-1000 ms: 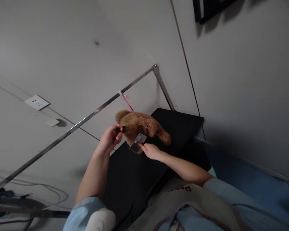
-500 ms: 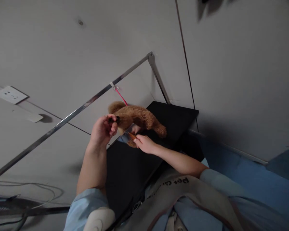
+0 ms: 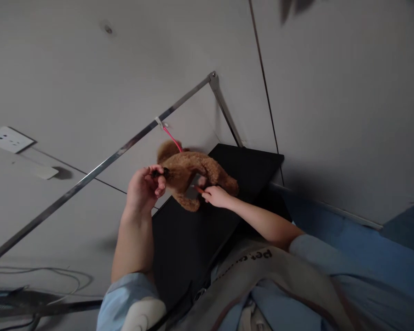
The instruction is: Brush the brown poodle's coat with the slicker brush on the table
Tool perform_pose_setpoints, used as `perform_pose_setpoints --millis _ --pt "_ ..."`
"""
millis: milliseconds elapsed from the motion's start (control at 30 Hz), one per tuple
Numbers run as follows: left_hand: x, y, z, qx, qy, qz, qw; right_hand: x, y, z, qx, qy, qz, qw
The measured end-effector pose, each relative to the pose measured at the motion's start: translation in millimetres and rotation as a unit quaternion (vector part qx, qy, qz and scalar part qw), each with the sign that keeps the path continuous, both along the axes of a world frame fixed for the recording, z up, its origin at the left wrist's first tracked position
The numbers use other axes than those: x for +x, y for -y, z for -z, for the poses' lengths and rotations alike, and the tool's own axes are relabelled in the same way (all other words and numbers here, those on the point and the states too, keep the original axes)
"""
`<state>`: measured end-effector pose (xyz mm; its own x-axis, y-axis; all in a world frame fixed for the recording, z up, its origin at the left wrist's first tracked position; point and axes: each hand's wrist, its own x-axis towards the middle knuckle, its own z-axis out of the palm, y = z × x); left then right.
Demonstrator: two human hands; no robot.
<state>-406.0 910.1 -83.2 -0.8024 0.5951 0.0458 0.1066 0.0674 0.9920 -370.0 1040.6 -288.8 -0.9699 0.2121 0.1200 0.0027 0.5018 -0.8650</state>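
A small curly brown dog (image 3: 207, 162) stands on a black table (image 3: 189, 243), with a pink loop (image 3: 172, 139) running from its upper body to a metal bar. My left hand (image 3: 146, 184) is closed at the dog's left end, fingers pinched round a small dark part or object whose kind I cannot make out. My right hand (image 3: 216, 196) grips the orange-brown handle of a brush-like tool (image 3: 199, 189) beneath the dog's belly, between its legs. The tool's pale head is partly hidden and blurred against the fur.
The metal bar (image 3: 105, 164) slants over the table to an upright post (image 3: 225, 108) by the wall. A wall socket (image 3: 11, 139) is at the left, with loose cables (image 3: 60, 271) below it. Blue floor (image 3: 326, 234) lies at the right.
My right hand has drawn the tool to the right and slightly up, from in front of the dog's leg to under its belly. My left hand stays at the dog's left end.
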Motion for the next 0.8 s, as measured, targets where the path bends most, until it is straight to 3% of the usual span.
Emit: perform_pose_setpoints --millis 100,233,333,433,533,600,700,800 --pt "-3.1 1.6 4.9 -0.033 0.007 0.011 0.999 11.6 1.1 0.5 0.016 0.079 -0.011 0.997" --pt "-4.6 4.3 8.1 -0.019 -0.014 0.022 0.999 14.9 4.3 -9.3 0.1 -0.008 0.032 0.994" --pt "-3.1 6.6 7.8 -0.008 -0.017 0.019 1.0 18.2 0.3 -6.4 0.123 0.033 0.062 0.99" --pt "-0.4 8.1 9.2 -0.03 -0.008 0.015 0.999 24.1 1.6 0.6 0.109 0.094 0.028 0.989" --pt "2.1 10.2 11.1 -0.049 -0.012 0.015 0.999 21.2 6.1 -6.0 0.095 -0.013 -0.027 0.995" --pt "3.1 13.8 11.4 -0.051 -0.02 0.009 0.998 15.6 8.1 -13.5 0.082 -0.084 -0.025 0.993" --pt "3.6 23.4 11.3 -0.067 -0.021 -0.003 0.998 12.8 13.1 -18.1 0.044 -0.025 -0.005 0.999" --pt "3.9 35.2 11.9 -0.112 -0.03 -0.003 0.993 16.5 20.7 -21.7 -0.023 -0.042 -0.063 0.997"
